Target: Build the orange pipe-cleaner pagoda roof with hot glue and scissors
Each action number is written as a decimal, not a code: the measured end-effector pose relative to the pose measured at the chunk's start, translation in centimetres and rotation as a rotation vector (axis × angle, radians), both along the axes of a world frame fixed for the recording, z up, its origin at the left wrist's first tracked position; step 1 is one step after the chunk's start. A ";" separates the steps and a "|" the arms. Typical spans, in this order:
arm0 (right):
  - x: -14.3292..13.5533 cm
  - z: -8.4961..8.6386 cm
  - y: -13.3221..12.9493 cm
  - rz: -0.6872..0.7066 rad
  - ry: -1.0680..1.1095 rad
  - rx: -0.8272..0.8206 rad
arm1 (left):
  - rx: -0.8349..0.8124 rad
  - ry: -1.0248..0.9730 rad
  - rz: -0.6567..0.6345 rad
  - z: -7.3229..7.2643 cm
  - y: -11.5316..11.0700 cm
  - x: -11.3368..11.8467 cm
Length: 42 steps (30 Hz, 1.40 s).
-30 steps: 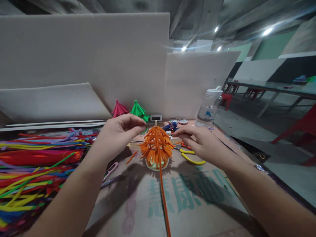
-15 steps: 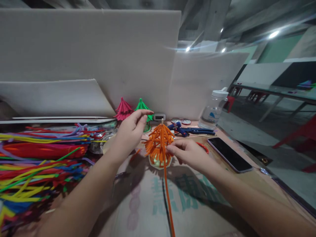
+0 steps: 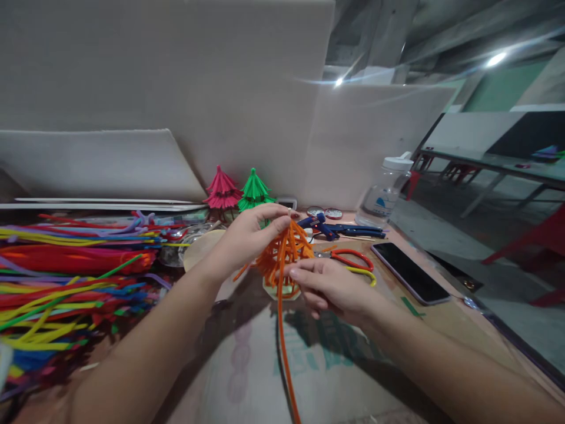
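A small orange pavilion (image 3: 302,240) made of pipe cleaners, with a tiered roof, stands upright on a pale base in front of me. My left hand (image 3: 251,238) pinches at the roof's tip, thumb and fingers closed on the top of a long orange pipe cleaner (image 3: 283,353). That strand runs down the near side of the roof and trails toward me over the table. Lower down, my right hand (image 3: 326,285) has thumb and forefinger closed on the same strand, other fingers curled. My left hand and the strand hide part of the roof.
Pipe cleaners in many colours (image 3: 70,294) lie heaped at left. Pink (image 3: 220,188) and green (image 3: 253,191) roofed models stand behind. To the right are a glue gun (image 3: 322,227), scissors (image 3: 355,259), a phone (image 3: 410,274) and a water bottle (image 3: 384,191). White boards (image 3: 247,100) rise behind.
My left hand has come down and right, from beside the roof to its tip, and closed there. The strand's trailing part has shifted left. My right hand stays at the strand.
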State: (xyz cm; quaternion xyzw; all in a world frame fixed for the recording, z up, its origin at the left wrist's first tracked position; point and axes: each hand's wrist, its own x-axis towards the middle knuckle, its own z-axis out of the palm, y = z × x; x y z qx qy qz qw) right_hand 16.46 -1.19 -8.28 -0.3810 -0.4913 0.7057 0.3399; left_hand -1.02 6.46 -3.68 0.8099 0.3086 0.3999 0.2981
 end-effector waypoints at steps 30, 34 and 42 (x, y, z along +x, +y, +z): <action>1.1 0.7 -0.9 -0.413 -0.802 0.917 | -0.121 -0.073 0.150 0.8 -1.0 0.6; 1.1 0.7 -0.8 -0.442 -0.743 0.918 | -0.121 -0.065 0.158 0.9 -1.0 0.6; 1.0 -0.8 -0.2 -0.468 -0.746 1.061 | -0.100 -0.032 0.177 0.7 -0.9 0.5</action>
